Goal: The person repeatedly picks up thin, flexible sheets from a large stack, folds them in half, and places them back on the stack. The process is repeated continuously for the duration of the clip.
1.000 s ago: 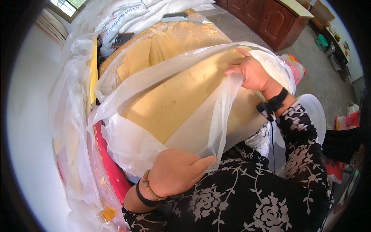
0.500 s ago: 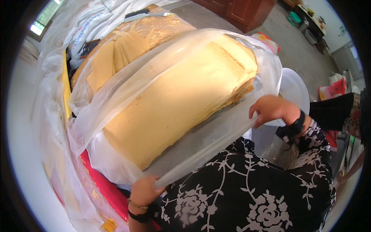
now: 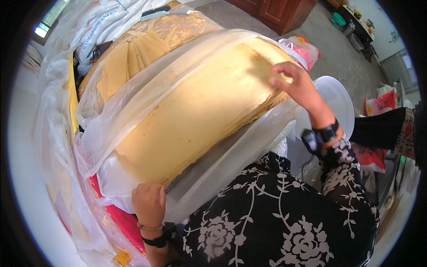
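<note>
Fingers (image 3: 284, 75) of my right hand (image 3: 299, 86) are spread and resting flat on the far top edge of the stack of thin yellow sheets (image 3: 200, 111), touching it, not pinching. My left hand (image 3: 149, 202) is curled closed at the near corner, bunching the clear plastic bag (image 3: 231, 155) where it wraps under the stack; can't tell if the sheets themselves are caught in that grip. Stack sits tilted in front of me, half inside the bag, over a red item (image 3: 124, 220) and more loose plastic sheeting (image 3: 58, 133), with a second pile of yellow sheets (image 3: 129, 62) just behind it. Risks as I judge them: sheets look thin and loose at the right edge, so with only a flat palm up there the top layers could slide or fan out toward the white round lid (image 3: 336, 102). Film looks thin; all the weight on one bunched corner could stretch or tear it, or let it slip through my fist. Tilt plus slick plastic underneath means the whole stack could skid toward my lap. Edges look brittle, so pressing hard with spread fingers could crack or crease them.
</note>
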Tool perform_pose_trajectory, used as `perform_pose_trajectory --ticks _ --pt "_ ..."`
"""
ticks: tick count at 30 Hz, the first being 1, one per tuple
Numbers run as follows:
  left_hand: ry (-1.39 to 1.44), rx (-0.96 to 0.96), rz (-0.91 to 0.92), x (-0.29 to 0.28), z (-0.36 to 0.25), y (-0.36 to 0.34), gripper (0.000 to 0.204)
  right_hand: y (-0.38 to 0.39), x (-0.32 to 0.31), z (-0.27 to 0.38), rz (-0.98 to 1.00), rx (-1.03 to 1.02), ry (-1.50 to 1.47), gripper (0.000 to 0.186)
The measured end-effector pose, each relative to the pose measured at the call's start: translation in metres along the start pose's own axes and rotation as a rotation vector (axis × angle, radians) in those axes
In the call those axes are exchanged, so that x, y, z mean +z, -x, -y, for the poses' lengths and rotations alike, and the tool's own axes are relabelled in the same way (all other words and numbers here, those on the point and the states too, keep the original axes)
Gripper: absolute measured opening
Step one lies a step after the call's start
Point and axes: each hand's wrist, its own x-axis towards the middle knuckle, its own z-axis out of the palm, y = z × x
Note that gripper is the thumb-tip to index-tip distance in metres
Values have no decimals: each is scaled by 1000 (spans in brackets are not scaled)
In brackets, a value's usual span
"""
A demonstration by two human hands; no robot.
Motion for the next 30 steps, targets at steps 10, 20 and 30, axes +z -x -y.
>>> perform_pose_trajectory --ticks 10,20,30 --pt "22 -327 98 -9 18 37 20 -53 22 -21 134 313 396 61" --pt "95 -43 -55 22 119 -178 52 -38 11 -3 436 608 -1312 61" --pt "63 39 -351 26 77 -199 42 33 73 24 331 626 -1124 63"
